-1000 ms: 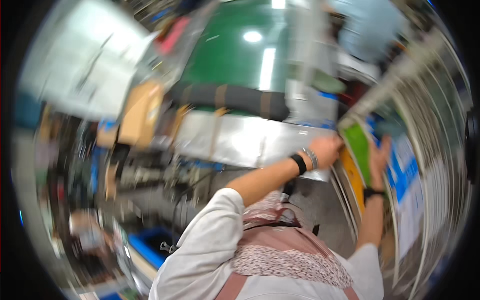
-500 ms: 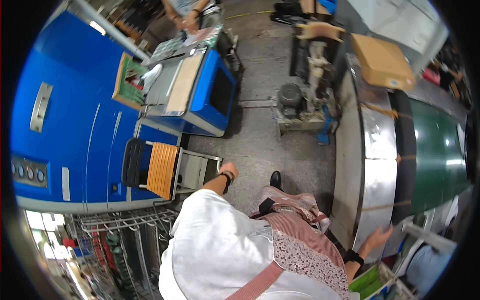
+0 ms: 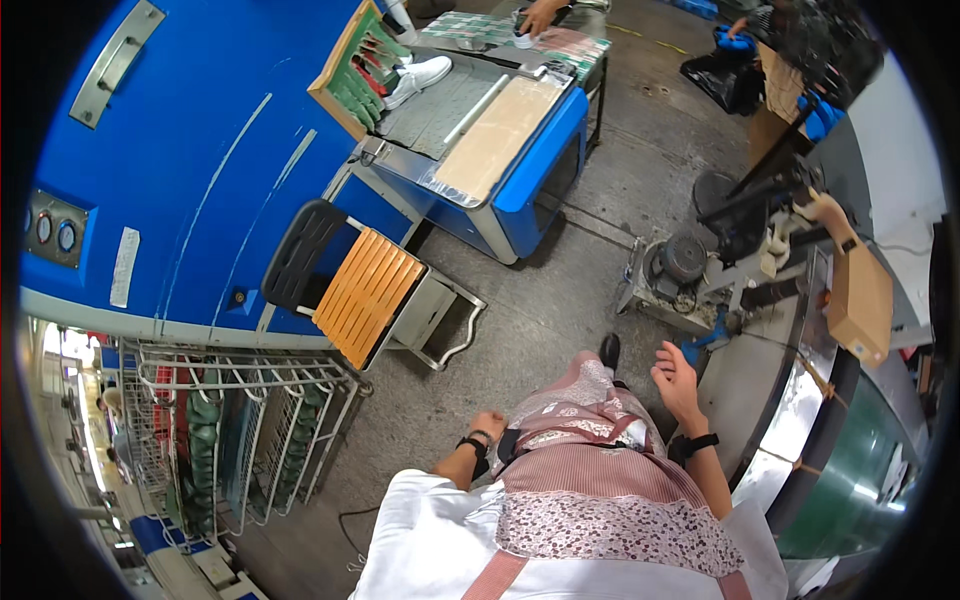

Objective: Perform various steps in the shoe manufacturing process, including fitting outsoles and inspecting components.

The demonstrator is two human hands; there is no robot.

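My left hand [image 3: 488, 427] hangs beside my apron, its fingers curled in, with nothing visible in it. Out in front of my right hip is my right hand [image 3: 678, 382], its fingers apart and holding nothing. Both wrists wear dark bands. A pink patterned apron [image 3: 590, 470] covers my front, over a white top. The nearest thing to my right hand is the pale side panel of a conveyor [image 3: 745, 390] with a green belt. Ahead of my left hand stands a chair [image 3: 370, 295] with an orange slatted seat and a black back.
Blue machine cabinets [image 3: 200, 180] line the left. A wire rack [image 3: 250, 370] stands behind the chair. Ahead is a workbench [image 3: 495, 140] with a white shoe [image 3: 417, 80]; a co-worker's hand [image 3: 545, 14] is beyond it. A motor unit [image 3: 680, 262] and a cardboard box [image 3: 862, 300] are right.
My view has turned and I have moved along the floor. My right hand has swung forward, away from the conveyor's near end; my left hand has dropped back beside my apron.
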